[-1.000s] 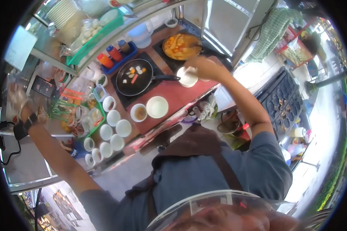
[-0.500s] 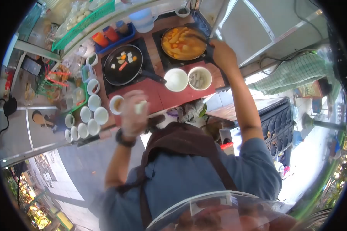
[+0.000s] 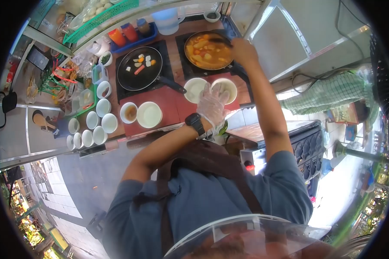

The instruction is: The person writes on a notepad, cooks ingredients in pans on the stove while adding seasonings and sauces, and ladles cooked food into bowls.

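My left hand (image 3: 212, 103), in a clear plastic glove, reaches across the two white bowls at the counter's front. Its fingers are outstretched over the inner rim of the right bowl (image 3: 231, 89), hiding most of what is inside. The left bowl (image 3: 195, 89) touches that one. My right hand (image 3: 244, 51) is closed round the handle of a dark stirring utensil (image 3: 221, 40), whose end dips into an orange-brown stew in the right frying pan (image 3: 206, 67). To the left, a black frying pan (image 3: 134, 80) contains several small white, yellow and pink pieces.
Left of centre stand a white bowl (image 3: 150, 115), a smaller bowl with brown contents (image 3: 129, 113) and several white cups (image 3: 109, 123). Sauce bottles (image 3: 129, 32) and a water jug (image 3: 166, 22) line the back. The black pan's handle (image 3: 173, 84) juts forward.
My left hand has swung right, from beside the small brown-filled bowl to the two front bowls. A white bowl now shows where it was. My right hand keeps stirring, shifted slightly.
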`<state>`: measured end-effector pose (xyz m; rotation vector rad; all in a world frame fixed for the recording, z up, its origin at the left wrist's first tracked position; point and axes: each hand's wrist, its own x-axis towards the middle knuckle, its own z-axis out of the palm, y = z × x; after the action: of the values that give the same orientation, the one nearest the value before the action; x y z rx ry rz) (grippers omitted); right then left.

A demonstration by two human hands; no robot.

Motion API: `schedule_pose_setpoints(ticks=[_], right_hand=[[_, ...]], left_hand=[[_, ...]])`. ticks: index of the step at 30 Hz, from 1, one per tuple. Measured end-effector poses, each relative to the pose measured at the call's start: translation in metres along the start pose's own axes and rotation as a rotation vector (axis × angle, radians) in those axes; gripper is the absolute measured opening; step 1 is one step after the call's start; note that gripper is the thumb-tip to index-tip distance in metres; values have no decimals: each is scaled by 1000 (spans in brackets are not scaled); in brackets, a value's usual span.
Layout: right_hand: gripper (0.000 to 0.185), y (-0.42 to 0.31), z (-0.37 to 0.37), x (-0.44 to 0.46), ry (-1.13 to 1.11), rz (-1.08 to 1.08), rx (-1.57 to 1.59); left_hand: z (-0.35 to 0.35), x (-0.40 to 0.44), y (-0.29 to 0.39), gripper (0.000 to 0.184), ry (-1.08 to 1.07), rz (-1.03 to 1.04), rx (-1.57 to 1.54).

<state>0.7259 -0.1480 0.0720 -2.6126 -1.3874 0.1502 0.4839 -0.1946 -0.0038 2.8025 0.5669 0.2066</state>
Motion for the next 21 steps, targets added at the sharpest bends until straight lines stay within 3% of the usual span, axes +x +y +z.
schedule_pose_setpoints(ticks=[1,3,6,9,10,13,14,15,17,18,21], right_hand=[[31,-10,8,3,-5,4,-3],[29,-18,34,7,180,-251,122],[29,-10,57,9,172,-301,27],[29,-10,25,1,114,-273,-51],[30,-13,26,-8,197,-354,-12],[30,-19,31,-34,112,-447,-74],[31,-9,36,-39,202,-471,-50],[31,5,34,-36,208,-477,-52],[34,13,10,-50,201,-235,69],[35,18,6,-55,188,-156,86],[34,59,58,-59,217,-171,125]], left_hand=[[5,0,3,74,5,-38,35],[-2,0,11,74,-33,-61,35],[-9,1,9,73,-53,-62,22],[1,-9,0,72,37,-42,-29],[5,-12,-2,68,80,-20,-44],[-6,-26,-1,62,99,47,-182],[-15,-35,0,56,148,73,-201],[-18,-41,-7,56,156,72,-197],[-19,-59,-23,52,162,195,-438],[-19,-71,-32,49,166,191,-329],[-10,-102,-57,49,145,91,-341]])
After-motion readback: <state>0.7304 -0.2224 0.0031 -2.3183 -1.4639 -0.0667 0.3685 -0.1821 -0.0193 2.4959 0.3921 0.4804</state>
